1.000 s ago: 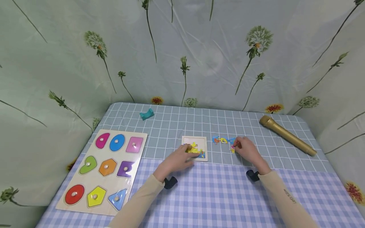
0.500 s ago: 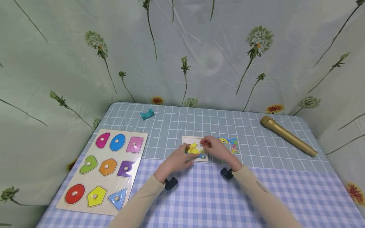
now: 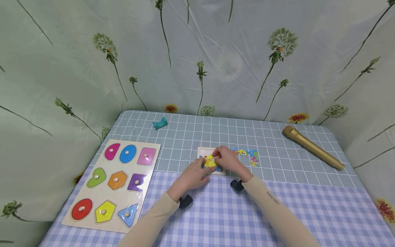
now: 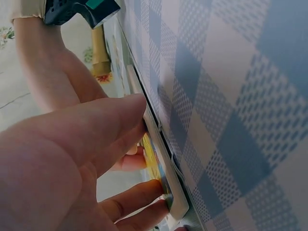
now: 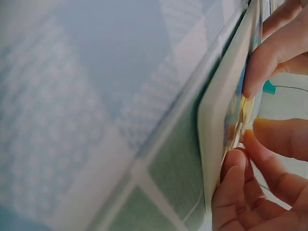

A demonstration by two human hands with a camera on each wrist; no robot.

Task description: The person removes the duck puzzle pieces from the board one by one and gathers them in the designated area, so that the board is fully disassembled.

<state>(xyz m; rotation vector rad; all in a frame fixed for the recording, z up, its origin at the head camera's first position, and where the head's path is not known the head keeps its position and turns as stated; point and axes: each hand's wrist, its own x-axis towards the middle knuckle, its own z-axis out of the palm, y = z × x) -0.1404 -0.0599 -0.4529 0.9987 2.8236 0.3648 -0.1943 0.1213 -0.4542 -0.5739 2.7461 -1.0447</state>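
A small jigsaw puzzle tray (image 3: 199, 149) with a pale wooden rim lies on the table between both hands. Yellow and blue puzzle pieces (image 3: 210, 163) fill its lower part. The left hand (image 3: 192, 175) rests on the tray's left and lower side, its fingertips touching the pieces and its fingers fairly straight. From the right, the right hand (image 3: 229, 159) pinches a puzzle piece (image 5: 247, 136) over the pieces in the tray; the fingers hide most of that piece. In the left wrist view, the tray's rim (image 4: 180, 206) runs beside the left hand's fingertips.
Loose puzzle pieces (image 3: 253, 158) lie to the tray's right. A large wooden shape board (image 3: 120, 161) with knobbed pieces occupies the left. A teal curved block (image 3: 160, 123) sits at the back, and a gold microphone (image 3: 313, 147) lies at the right. Floral fabric (image 3: 197, 68) hangs behind.
The right hand has moved left from the loose pieces to the tray, bringing a puzzle piece with it. The left hand stays on the tray, nearly unmoved.
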